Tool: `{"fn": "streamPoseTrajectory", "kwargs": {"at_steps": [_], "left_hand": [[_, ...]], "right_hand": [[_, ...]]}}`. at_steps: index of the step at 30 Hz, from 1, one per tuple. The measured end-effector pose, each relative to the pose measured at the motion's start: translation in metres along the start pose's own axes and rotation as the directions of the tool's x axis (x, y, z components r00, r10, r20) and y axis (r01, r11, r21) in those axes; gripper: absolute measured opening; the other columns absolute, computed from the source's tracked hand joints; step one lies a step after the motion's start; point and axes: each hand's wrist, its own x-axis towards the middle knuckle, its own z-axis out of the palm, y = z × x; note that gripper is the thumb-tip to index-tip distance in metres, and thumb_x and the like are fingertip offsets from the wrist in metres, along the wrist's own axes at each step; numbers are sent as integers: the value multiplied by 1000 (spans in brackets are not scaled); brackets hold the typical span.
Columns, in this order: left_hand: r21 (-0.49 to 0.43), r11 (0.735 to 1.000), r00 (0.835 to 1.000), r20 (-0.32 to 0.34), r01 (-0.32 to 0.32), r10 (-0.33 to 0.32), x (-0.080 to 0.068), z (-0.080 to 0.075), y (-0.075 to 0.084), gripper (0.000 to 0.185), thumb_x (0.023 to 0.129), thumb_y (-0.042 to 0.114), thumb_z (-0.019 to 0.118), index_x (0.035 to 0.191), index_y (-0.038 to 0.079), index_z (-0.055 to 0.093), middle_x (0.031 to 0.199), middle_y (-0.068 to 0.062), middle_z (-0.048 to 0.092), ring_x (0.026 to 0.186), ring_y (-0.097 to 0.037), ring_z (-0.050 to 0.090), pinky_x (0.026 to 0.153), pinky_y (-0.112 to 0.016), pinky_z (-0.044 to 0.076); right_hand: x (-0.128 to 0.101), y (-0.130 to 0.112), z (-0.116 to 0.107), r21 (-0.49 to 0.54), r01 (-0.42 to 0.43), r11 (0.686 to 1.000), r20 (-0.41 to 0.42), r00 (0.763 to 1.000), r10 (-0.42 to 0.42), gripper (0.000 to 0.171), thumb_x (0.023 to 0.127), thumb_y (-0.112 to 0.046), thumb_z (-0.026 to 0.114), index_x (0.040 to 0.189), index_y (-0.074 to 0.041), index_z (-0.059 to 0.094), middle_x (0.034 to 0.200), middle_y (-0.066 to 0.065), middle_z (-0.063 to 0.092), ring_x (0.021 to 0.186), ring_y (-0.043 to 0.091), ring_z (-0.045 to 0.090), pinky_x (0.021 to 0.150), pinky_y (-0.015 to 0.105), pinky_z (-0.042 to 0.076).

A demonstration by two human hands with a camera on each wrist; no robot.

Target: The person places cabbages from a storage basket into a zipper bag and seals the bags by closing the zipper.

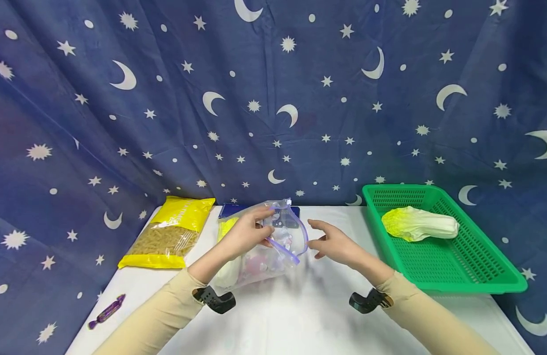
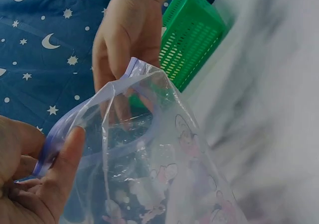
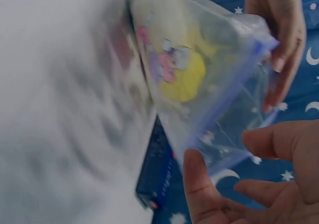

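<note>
A clear zip bag (image 1: 273,261) with a purple zip and cartoon print lies tilted at the middle of the table, its mouth spread apart toward the right. My left hand (image 1: 246,231) pinches one side of the bag's rim between thumb and fingers. Inside the bag, a yellow and white shape (image 3: 184,74) shows through the plastic, resembling a Chinese cabbage. My right hand (image 1: 337,242) is at the mouth's right edge, thumb and fingers spread and holding nothing. Whether its fingertips touch the rim, I cannot tell.
Behind the bag lies a dark blue box (image 3: 153,176). A yellow pasta bag (image 1: 166,236) is at the left, with a purple wrapped candy (image 1: 106,311) nearer. At the right, a green basket (image 1: 451,286) holds a Chinese cabbage (image 1: 419,224). A starry curtain (image 1: 273,98) hangs behind.
</note>
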Motion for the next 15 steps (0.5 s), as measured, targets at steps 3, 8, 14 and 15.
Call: {"fn": "streamPoseTrajectory", "kwargs": {"at_steps": [3, 8, 14, 15], "left_hand": [[-26, 1000, 1000, 5, -3, 3, -1, 2, -4, 55, 96, 0, 64, 148, -6, 49, 159, -18, 38, 75, -20, 66, 72, -45, 63], [-26, 1000, 1000, -7, 2, -2, -3, 5, -9, 55, 97, 3, 66, 149, -1, 50, 159, -13, 38, 80, -20, 67, 73, -43, 63], [-29, 999, 1000, -12, 15, -16, -4, 5, -12, 56, 97, 5, 67, 150, -1, 49, 161, -11, 37, 82, -21, 68, 75, -46, 62], [-35, 999, 1000, -10, 17, -18, -4, 5, -12, 57, 97, 5, 67, 150, -1, 48, 161, -11, 37, 82, -21, 68, 75, -47, 62]], "right_hand": [[-10, -6, -18, -48, 2, 999, 8, 1000, -2, 66, 99, -20, 64, 157, -5, 38, 160, 19, 36, 87, 21, 71, 94, 51, 56], [-24, -9, -57, -75, 7, 997, -13, 1000, -8, 68, 100, -24, 65, 158, -5, 36, 161, 20, 34, 98, 24, 70, 92, 48, 57], [-34, 2, -109, -100, -9, 995, -67, 998, 2, 76, 101, -28, 67, 162, -5, 27, 163, 23, 27, 105, 29, 68, 93, 50, 56], [-35, 5, -118, -111, -14, 994, -78, 997, 5, 77, 101, -28, 66, 162, -4, 25, 164, 24, 26, 106, 31, 67, 93, 52, 56]]}}
